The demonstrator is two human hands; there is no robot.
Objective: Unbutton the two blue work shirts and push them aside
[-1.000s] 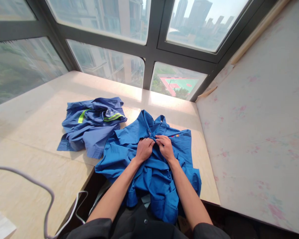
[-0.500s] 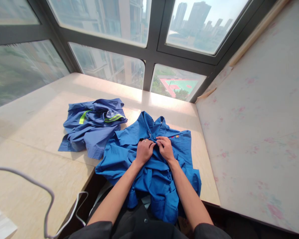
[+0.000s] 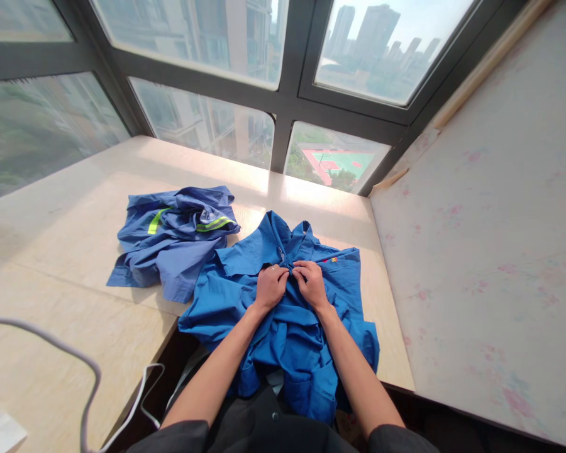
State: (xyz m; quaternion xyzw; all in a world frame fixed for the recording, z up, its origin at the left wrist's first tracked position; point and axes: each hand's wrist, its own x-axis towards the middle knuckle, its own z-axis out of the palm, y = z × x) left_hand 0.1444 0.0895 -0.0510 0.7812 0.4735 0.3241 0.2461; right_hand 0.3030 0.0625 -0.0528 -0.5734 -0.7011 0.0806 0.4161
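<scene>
A bright blue work shirt (image 3: 283,340) lies spread over the ledge, its collar toward the window and its lower part hanging over the front edge. At the middle of its front, below the collar, my left hand (image 3: 270,286) pinches the cloth; a ring shows on one finger. Facing it from the other side, my right hand (image 3: 310,283) has its thumb and fingers closed on the same strip of cloth. The fingertips of both hands almost meet. Any button between them is too small to make out. A small red and yellow mark sits on the shirt's chest at the right.
A second blue garment (image 3: 179,242) with yellow-green reflective strips lies crumpled at the left, against the shirt. A grey-white cable (image 3: 92,371) loops over the ledge (image 3: 51,251) at lower left, near a white sheet (image 3: 0,425). Windows rise behind; a papered wall (image 3: 490,251) stands right.
My hands have shifted very slightly on the shirt front, the left a little down and left. Both still pinch the cloth, and the garments lie as before.
</scene>
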